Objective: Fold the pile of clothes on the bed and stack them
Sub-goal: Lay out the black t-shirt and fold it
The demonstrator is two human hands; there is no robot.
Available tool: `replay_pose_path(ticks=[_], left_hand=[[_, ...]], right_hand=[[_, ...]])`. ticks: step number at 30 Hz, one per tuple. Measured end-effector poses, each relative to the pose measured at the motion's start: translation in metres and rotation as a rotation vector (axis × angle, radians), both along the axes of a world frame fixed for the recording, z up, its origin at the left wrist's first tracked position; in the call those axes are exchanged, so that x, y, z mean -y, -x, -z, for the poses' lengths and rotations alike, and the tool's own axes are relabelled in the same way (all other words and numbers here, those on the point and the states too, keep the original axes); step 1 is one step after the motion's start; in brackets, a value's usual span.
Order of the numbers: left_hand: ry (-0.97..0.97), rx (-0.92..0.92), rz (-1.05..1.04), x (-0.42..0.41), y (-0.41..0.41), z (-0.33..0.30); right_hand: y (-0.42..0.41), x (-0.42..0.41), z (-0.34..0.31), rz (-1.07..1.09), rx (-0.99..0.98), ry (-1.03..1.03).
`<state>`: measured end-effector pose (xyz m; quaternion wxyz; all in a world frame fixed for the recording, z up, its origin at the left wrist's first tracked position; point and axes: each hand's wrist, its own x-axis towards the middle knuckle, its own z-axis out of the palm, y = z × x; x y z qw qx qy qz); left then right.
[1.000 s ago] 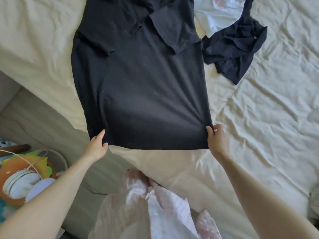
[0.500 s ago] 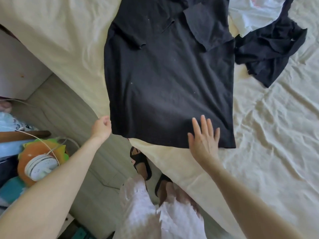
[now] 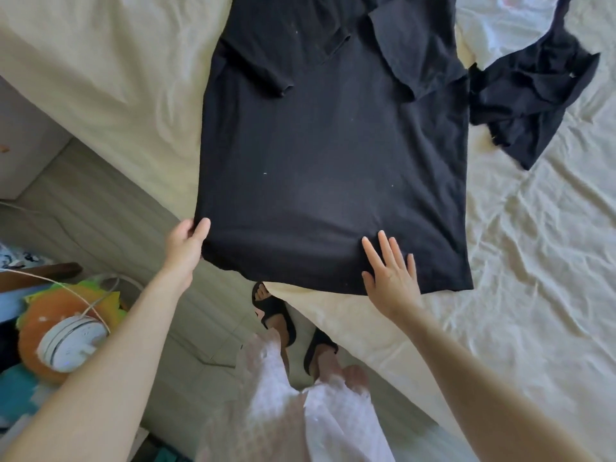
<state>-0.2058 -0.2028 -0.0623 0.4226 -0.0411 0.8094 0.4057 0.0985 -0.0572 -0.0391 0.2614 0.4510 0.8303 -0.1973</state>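
A black T-shirt point(image 3: 326, 155) lies spread on the cream bed point(image 3: 520, 281), both sleeves folded inward, its hem hanging slightly over the bed's corner. My left hand point(image 3: 186, 245) pinches the hem's left corner, thumb on top of the cloth. My right hand point(image 3: 390, 275) lies flat with straight, spread fingers on the hem, right of its middle. A crumpled dark garment point(image 3: 533, 101) sits to the shirt's right, and a white garment point(image 3: 503, 25) lies above it at the top edge.
The bed's corner points toward my feet in black sandals point(image 3: 293, 325) on a pale wood floor point(image 3: 100, 208). An orange and green toy with a white round device point(image 3: 66, 338) sits at the left. White furniture point(image 3: 23, 145) stands at the far left.
My right hand let go of the hem's right corner and moved left, laying flat on the cloth. My left hand kept its pinch on the left corner. The view shifted left.
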Motion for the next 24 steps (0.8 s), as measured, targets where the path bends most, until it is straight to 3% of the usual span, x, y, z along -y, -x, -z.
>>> replay_pose_path(ticks=[3, 6, 8, 12, 14, 19, 21, 24], left_hand=[[0.019, -0.057, 0.098, -0.004, -0.009, -0.004], [0.076, 0.127, 0.125, -0.007, -0.020, -0.005], [0.141, 0.248, 0.156, 0.003, -0.031, -0.003], [0.147, 0.212, 0.017, 0.037, -0.048, -0.007], [0.040, 0.266, -0.130, 0.052, -0.048, -0.012], [-0.133, 0.315, -0.357, 0.052, -0.057, -0.023], [-0.127, 0.285, -0.451, 0.048, -0.064, -0.025], [-0.114, 0.232, -0.521, 0.048, -0.068, -0.031]], right_hand=[[0.000, 0.000, -0.004, 0.039, -0.022, 0.031], [-0.009, -0.002, -0.009, 0.141, -0.095, -0.001], [-0.020, -0.007, -0.012, 0.268, -0.154, -0.082], [-0.053, -0.034, -0.014, 0.652, -0.206, -0.221], [-0.074, -0.056, -0.012, 0.936, -0.210, -0.123], [-0.101, -0.096, -0.008, 1.583, -0.326, 0.375], [-0.109, -0.098, -0.007, 1.652, -0.315, 0.507], [-0.120, -0.093, -0.007, 1.589, -0.261, 0.611]])
